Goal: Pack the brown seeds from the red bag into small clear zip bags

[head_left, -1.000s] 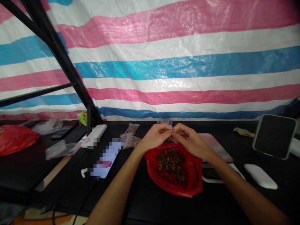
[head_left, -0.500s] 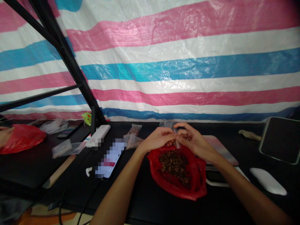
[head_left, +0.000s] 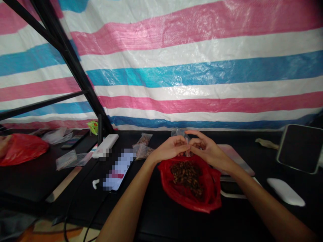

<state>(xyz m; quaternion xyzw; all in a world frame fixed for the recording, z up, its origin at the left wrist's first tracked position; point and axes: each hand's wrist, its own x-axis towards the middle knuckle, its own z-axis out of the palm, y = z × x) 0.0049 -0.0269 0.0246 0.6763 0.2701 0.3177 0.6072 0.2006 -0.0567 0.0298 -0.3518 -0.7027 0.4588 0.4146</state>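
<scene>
Between my fingertips is a small clear plastic bag (head_left: 187,153), mostly covered by the fingers. My left hand (head_left: 173,148) pinches it from the left, while my right hand (head_left: 205,149) grips it from the right with the index finger raised and bent. Just below both hands lies an open red plastic bag (head_left: 174,199), its rim folded out, holding a heap of brown, seed-like pieces (head_left: 188,174). Two small clear bags with brown contents, a nearer one (head_left: 143,152) and a farther one (head_left: 145,138), rest left of my left hand. More clear plastic (head_left: 177,132) shows behind the hands.
Left of my forearm are a phone (head_left: 121,171), a white earbud (head_left: 96,183), a white power strip-like block (head_left: 106,145) and loose clear bags (head_left: 70,159). To the right sit a pinkish flat panel (head_left: 238,158), a white mouse-like object (head_left: 285,191) and a dark-screened device (head_left: 300,148). Another person's hand (head_left: 3,144) touches a red bag (head_left: 27,149).
My right hand's fingers have closed in nearer to the left hand, curling lower around the small clear bag. Less of that bag shows. The view has shifted very slightly.
</scene>
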